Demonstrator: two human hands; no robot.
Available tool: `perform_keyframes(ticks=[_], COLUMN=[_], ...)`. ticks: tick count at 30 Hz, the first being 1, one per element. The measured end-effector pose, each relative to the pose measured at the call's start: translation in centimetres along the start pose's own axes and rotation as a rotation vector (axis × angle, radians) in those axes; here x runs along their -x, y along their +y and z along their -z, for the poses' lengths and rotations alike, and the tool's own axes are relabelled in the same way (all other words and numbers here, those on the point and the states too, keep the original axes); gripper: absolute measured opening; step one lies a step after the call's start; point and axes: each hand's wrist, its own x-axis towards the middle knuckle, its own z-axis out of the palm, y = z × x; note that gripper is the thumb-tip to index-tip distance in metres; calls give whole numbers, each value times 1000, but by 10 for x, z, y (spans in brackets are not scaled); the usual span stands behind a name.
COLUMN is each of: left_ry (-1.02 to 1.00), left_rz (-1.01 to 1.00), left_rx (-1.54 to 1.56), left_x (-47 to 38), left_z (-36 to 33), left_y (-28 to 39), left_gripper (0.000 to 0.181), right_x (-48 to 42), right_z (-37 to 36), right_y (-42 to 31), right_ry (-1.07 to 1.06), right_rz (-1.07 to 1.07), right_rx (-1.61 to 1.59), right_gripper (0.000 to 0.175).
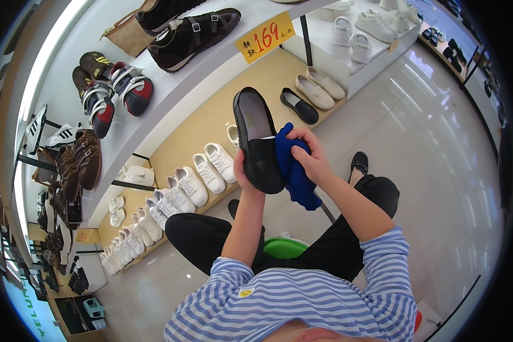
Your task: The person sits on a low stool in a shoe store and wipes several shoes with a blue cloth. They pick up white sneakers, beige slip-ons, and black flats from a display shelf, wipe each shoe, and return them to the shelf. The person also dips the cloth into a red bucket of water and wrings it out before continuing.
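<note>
A black slip-on shoe [260,160] with a grey insole is held up over my lap, its toe towards me. My left hand [244,173] grips it along its left side near the toe. In my right hand [310,156] is a bunched blue cloth [297,175], pressed against the right side of the shoe's front. The cloth hides part of that side. Beyond the shoe, a matching black slip-on [300,106] rests on the low wooden shelf [188,124], beside a pair of beige slip-ons [319,87].
A row of white sneakers [191,186] lines the low shelf to the left. Above it juts a white display shelf [171,92] with dark buckled shoes [194,38] and a yellow price sign [266,37]. A green stool seat [284,248] shows between my legs, over the tiled floor [414,141].
</note>
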Motion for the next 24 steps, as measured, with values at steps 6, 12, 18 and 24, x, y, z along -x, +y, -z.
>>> perform_keyframes(ticks=[6,12,18,24], left_ry=[-146,-284,-168,5], left_rz=[-19,85,109,244], left_rx=[86,51,136,-65], left_x=[-3,10,4,-14], left_z=[0,27,52,88], left_y=[7,16,14,3], left_gripper=[67,65,67,52], right_x=[0,0,2,9], right_z=[7,14,16,7], right_y=[-14,-22,-22,-40], right_ry=[-29,18,17,116], right_rz=[454,306,99,91], right_rx=[354,267,472,723], right_gripper=[63,74,64,55])
